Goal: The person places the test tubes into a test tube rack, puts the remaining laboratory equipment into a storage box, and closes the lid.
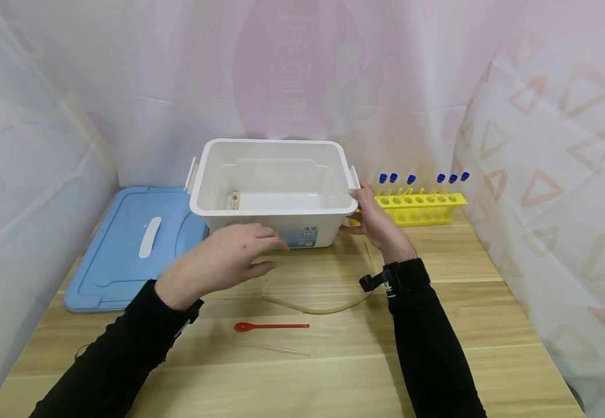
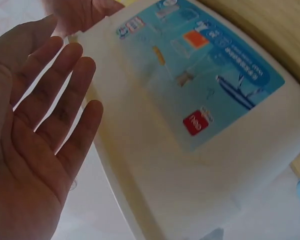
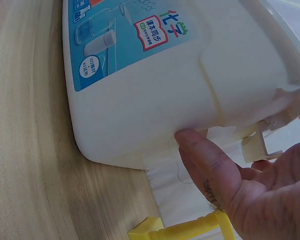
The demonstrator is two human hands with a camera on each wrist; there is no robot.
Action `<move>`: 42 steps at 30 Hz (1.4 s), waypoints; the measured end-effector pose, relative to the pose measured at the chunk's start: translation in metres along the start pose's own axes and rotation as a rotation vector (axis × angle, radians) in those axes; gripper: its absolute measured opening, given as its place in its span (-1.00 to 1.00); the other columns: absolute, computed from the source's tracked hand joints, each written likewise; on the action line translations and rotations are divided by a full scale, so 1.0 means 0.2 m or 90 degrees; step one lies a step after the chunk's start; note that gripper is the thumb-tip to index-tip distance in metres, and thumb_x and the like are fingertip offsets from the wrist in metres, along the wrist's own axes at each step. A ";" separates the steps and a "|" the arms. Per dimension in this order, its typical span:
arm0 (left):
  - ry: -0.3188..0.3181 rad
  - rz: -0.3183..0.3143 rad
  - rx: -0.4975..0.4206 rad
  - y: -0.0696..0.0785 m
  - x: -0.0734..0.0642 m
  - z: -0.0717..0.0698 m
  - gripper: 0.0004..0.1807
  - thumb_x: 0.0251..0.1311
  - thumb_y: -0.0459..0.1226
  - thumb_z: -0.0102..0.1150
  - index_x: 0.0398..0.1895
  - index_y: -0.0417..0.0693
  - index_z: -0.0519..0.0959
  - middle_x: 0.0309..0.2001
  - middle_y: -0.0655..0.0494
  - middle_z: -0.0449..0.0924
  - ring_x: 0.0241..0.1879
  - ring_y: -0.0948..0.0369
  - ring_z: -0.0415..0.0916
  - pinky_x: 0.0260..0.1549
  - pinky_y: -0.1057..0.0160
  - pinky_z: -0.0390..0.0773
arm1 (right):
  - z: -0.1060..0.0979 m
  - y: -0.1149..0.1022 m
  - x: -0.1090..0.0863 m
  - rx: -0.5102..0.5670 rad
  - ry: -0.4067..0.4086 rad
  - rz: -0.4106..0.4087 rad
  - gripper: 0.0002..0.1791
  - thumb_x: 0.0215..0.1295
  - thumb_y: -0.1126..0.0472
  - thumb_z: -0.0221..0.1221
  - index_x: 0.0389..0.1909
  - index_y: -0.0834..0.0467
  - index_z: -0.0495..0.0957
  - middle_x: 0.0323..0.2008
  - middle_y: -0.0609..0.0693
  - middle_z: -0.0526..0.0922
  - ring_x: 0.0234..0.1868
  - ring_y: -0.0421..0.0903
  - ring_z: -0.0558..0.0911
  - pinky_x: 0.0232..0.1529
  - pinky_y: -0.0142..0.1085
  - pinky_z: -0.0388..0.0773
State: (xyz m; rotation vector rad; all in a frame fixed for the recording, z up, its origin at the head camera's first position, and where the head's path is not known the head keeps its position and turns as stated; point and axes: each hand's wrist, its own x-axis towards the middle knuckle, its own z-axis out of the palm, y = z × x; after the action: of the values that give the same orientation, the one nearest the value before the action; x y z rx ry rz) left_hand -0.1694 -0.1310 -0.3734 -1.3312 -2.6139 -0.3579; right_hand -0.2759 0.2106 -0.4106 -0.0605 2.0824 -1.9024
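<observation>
A white plastic storage box [image 1: 250,219] with a blue printed label [image 2: 210,65] stands at the back middle of the table. My right hand [image 1: 380,226] grips its right end by the rim and side handle. In the right wrist view one digit presses the side wall below the latch [image 3: 262,145], and the other fingers are partly hidden behind. In front of the box hovers my left hand [image 1: 229,255], palm facing it, fingers extended and apart from the wall. A small pale piece [image 1: 235,201] lies inside the box.
A blue lid [image 1: 119,249] lies at the left. A yellow test tube rack [image 1: 422,216] with several blue-capped tubes stands at the right. Clear tubing [image 1: 323,311], a red spoon [image 1: 271,326] and a thin clear rod [image 1: 276,348] lie in front. Curtains surround the table.
</observation>
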 end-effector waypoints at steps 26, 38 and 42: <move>-0.236 -0.012 -0.165 0.15 -0.04 0.31 -0.83 0.52 -0.31 0.57 0.07 0.02 0.83 -0.14 0.19 0.83 -0.26 0.37 0.65 -0.20 0.36 0.70 | 0.00 -0.01 0.01 -0.007 0.000 0.005 -0.09 0.79 -0.21 -0.10 0.95 -0.16 -0.27 0.83 0.39 0.11 0.71 0.47 0.43 0.59 0.57 0.49; -0.323 -0.067 -0.171 0.20 -0.06 0.35 -0.70 0.40 -0.36 0.67 -0.34 0.11 0.68 -0.39 0.28 0.56 -0.40 0.38 0.38 -0.39 0.38 0.44 | 0.00 0.00 0.00 -0.001 -0.006 -0.001 -0.11 0.81 -0.17 -0.12 0.94 -0.15 -0.27 0.83 0.40 0.11 0.73 0.48 0.42 0.59 0.60 0.47; -0.319 -0.063 -0.176 0.16 -0.08 0.44 -0.69 0.41 -0.33 0.67 -0.35 0.14 0.66 -0.40 0.31 0.56 -0.40 0.36 0.42 -0.38 0.34 0.48 | 0.00 0.00 0.00 -0.006 -0.007 -0.005 -0.11 0.81 -0.19 -0.11 0.94 -0.15 -0.26 0.83 0.40 0.11 0.73 0.49 0.41 0.58 0.59 0.48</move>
State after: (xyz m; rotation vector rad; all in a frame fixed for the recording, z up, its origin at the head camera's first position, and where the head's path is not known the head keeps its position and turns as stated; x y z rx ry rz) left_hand -0.1390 -0.0989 -0.4570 -1.5473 -3.1431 -0.4661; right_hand -0.2764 0.2103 -0.4099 -0.0814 2.0866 -1.8921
